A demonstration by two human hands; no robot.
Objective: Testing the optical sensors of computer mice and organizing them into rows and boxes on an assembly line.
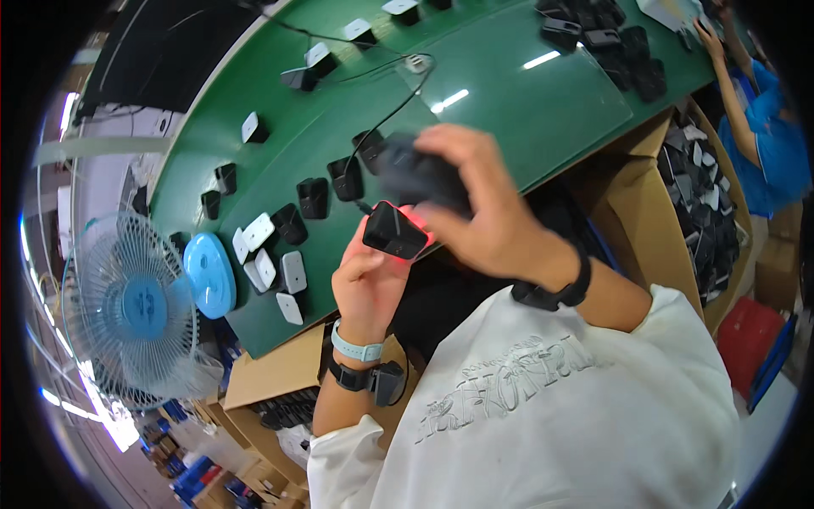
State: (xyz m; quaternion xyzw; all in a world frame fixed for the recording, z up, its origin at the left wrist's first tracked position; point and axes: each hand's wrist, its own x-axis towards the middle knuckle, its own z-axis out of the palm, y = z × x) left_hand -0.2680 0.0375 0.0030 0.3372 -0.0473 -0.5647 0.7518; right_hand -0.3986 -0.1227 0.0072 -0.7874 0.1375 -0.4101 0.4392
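Observation:
My left hand (365, 284) is closed round a small black box-shaped device (394, 231), held tilted over the near table edge. A red glow shows along the device's right side and on my fingers. A thin black cable (394, 110) runs down to its upper corner from across the table. Just above it, my right hand (496, 212) grips a second black device (420, 176), smeared by motion; its exact shape cannot be made out. Several similar black devices (313, 198) stand on the green table left of my hands, and white-topped ones (259, 231) lie nearer the left end.
The green table (500, 110) curves across the view. A blue fan (140, 305) and a blue oval object (209, 275) are at left. Black devices (585, 25) are heaped far right. Cardboard boxes (678, 229) of parts stand below the edge, near another person in blue (763, 148).

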